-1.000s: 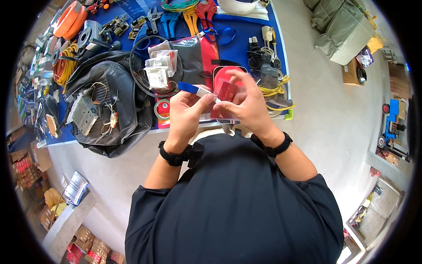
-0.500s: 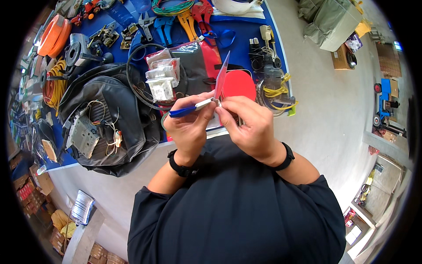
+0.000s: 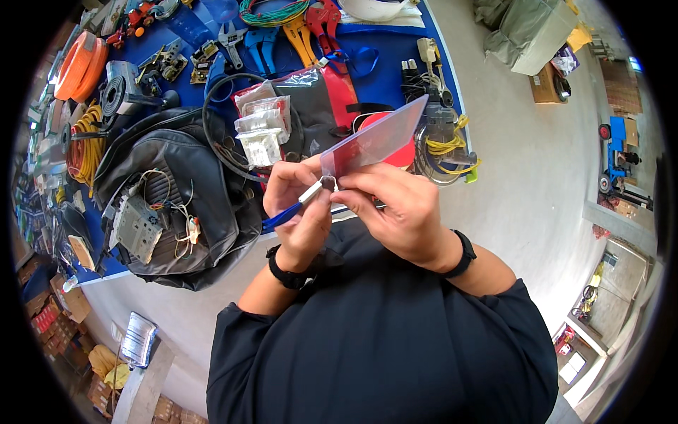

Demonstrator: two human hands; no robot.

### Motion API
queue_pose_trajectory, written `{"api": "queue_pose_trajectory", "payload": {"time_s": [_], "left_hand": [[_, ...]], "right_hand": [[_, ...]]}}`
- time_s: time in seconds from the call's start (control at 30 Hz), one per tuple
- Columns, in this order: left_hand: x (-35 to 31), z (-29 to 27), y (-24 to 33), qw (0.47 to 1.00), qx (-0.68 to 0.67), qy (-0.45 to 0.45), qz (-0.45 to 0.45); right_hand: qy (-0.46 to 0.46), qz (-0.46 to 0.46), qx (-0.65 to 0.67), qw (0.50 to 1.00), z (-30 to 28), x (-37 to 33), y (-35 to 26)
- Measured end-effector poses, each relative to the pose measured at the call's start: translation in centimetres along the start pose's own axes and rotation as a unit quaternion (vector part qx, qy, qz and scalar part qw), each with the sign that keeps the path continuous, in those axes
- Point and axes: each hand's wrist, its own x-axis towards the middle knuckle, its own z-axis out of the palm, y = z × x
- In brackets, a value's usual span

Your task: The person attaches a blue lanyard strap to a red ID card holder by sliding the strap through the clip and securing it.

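Close in front of my chest, my left hand [image 3: 300,215] pinches the white end fitting [image 3: 310,191] of a blue lanyard strap [image 3: 281,218]. My right hand [image 3: 397,205] has its thumb and fingertips closed at the lower corner of a clear plastic badge holder [image 3: 378,136], beside a small hook or loop [image 3: 330,182] at the fitting's tip. The holder tilts up and to the right, over a round red disc [image 3: 404,154]. Whether the hook passes through the holder's slot is too small to tell. My fingertips almost touch each other.
Left of my hands lies a black backpack [image 3: 169,162] with a metal device and loose wires [image 3: 138,225] on it. Small clear packets [image 3: 261,131] rest on a grey and red pouch [image 3: 311,99]. Cable cutters [image 3: 300,39], coiled cables and a yellow cord [image 3: 445,147] crowd the blue table.
The badge holder has turned from nearly edge-on to showing its flat face, leaning right. Both hands have shifted slightly down and left, and the white fitting now tilts more steeply.
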Motion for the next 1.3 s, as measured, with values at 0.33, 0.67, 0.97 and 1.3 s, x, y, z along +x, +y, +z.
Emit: {"api": "queue_pose_trajectory", "payload": {"time_s": [0.33,0.67,0.97,1.3], "left_hand": [[-0.5,0.8,-1.5,0.999,0.001,-0.016,0.035],[-0.6,0.9,-1.2,0.999,-0.001,0.036,0.006],[-0.5,1.9,-1.0,0.998,-0.034,0.043,0.013],[0.7,1.3,0.3,0.995,0.051,0.018,-0.089]], "right_hand": [[0.016,0.011,0.003,1.0,-0.1,-0.2,0.1],[0.007,0.004,-0.016,1.0,-0.2,-0.1,0.5],[0.019,0.059,-0.033,0.998,-0.9,0.0,0.4],[-0.04,0.067,-0.037,0.996,-3.1,1.0,2.0]]}}
